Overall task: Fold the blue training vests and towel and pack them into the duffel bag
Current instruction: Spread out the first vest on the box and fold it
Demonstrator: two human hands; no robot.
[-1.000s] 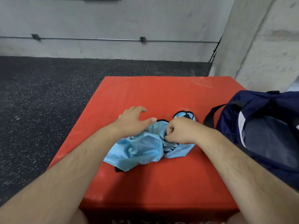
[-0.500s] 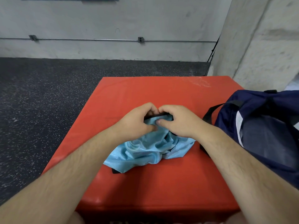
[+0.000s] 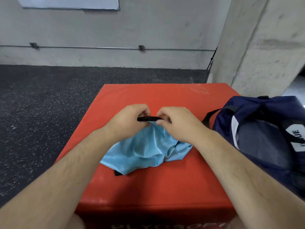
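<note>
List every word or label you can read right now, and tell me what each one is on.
"PLYOSOF": pale letters on the near front face of the red padded box, cut off by the bottom edge of the frame; anything after them is unclear.
"UE": the end of a word, turned sideways, on the white label on the navy blue fabric duffel bag; its start is hidden.
White board on the wall: no writing visible.

Red plyo box (image 3: 165,187) carries crumpled blue vest (image 3: 145,149), navy duffel bag (image 3: 264,139) at right
</note>
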